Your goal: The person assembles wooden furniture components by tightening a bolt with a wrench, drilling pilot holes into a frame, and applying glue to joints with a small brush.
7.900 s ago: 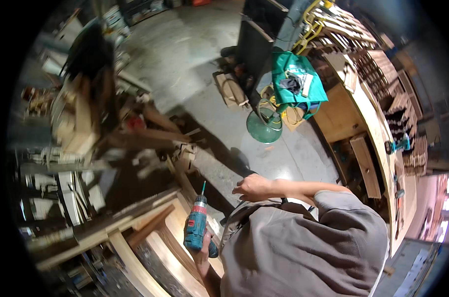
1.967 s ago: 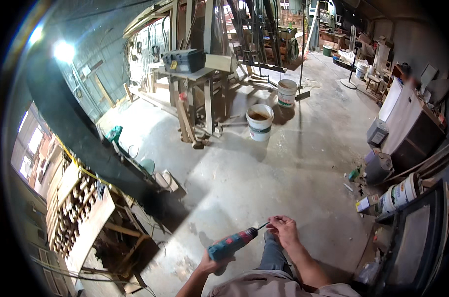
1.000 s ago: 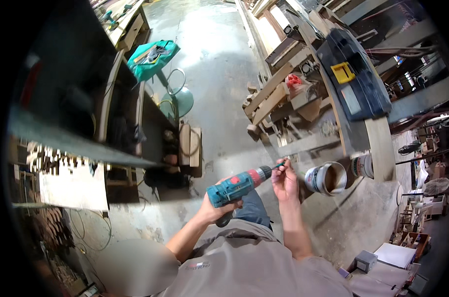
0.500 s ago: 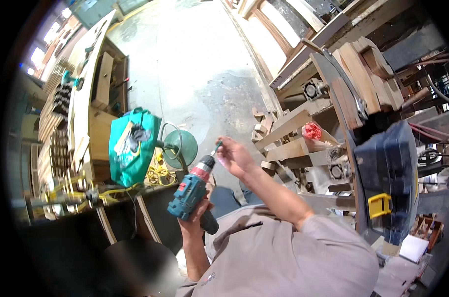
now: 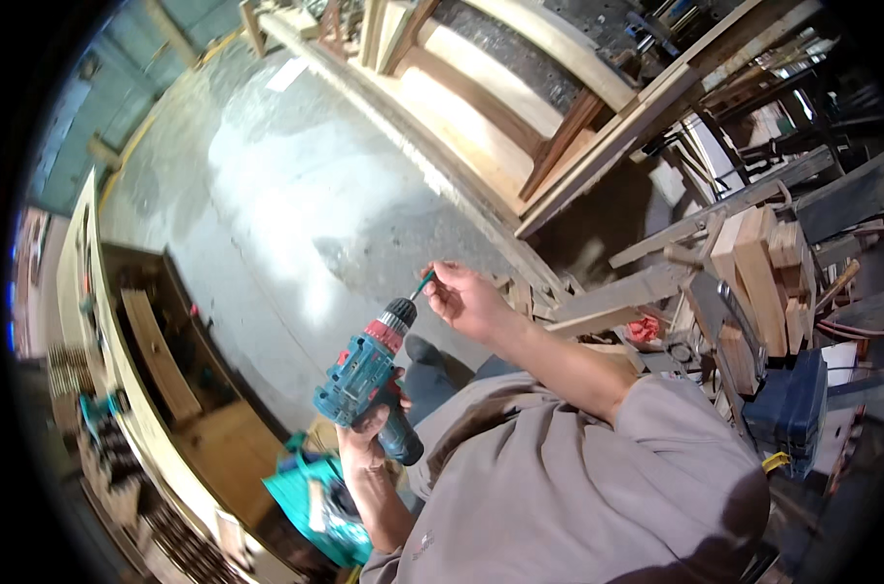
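Note:
A teal and red cordless drill [image 5: 356,378] with a black chuck is held by its handle in my left hand [image 5: 366,428], its front end pointing up and away from me. My right hand [image 5: 471,302] is closed in a pinch on a thin green piece [image 5: 423,283] right at the tip of the drill's bit. Whether that piece is joined to the bit or only lined up with it, I cannot tell.
A wooden bench [image 5: 218,448] with an open recess stands on the left, with a green bag [image 5: 311,506] at its near end. To the right are stacked wooden blocks [image 5: 754,263] and a dark blue case [image 5: 788,404]. Long timber framing [image 5: 481,127] lies at the far side.
My view has swung to the right, so the bench and green bag now sit lower. Both hands keep their hold on the drill and the green piece.

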### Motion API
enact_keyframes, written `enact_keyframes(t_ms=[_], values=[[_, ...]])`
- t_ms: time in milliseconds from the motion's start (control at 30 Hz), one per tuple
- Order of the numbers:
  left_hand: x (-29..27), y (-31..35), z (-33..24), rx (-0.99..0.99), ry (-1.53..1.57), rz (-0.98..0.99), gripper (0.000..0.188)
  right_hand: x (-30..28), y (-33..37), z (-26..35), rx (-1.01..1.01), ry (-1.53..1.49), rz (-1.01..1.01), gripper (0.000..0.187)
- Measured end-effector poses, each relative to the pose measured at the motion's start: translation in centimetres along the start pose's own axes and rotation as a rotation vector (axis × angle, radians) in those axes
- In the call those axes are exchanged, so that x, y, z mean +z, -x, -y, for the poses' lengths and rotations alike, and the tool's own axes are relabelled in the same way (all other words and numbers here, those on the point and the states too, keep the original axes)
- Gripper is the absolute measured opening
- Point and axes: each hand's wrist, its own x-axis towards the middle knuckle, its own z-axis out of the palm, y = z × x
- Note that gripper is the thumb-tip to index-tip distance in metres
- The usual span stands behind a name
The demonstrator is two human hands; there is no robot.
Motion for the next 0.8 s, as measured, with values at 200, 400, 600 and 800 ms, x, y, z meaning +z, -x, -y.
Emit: enact_keyframes(t_ms=[200,400,600,800], values=[[6.2,-17.7,-10.1,-0.120,-0.349,0.118,0.056,5.5,-7.6,10.0,-0.261,-0.128,-0.219,0.015],[15.0,-35.7,-12.4,0.097,-0.803,0.147,0.034,6.1,-17.4,21.9,-0.501,-0.249,-0.214,0.013],[30.3,-53.1,-17.5,0.458,-1.275,0.345,0.036,8.1,-23.8,37.5,-0.699,-0.593,-0.232,0.018],[46.5,-64.1,-20.4,0.947,-1.581,0.865,0.033,8.4,-26.2,48.2,-0.971,-0.751,-0.223,0.014]])
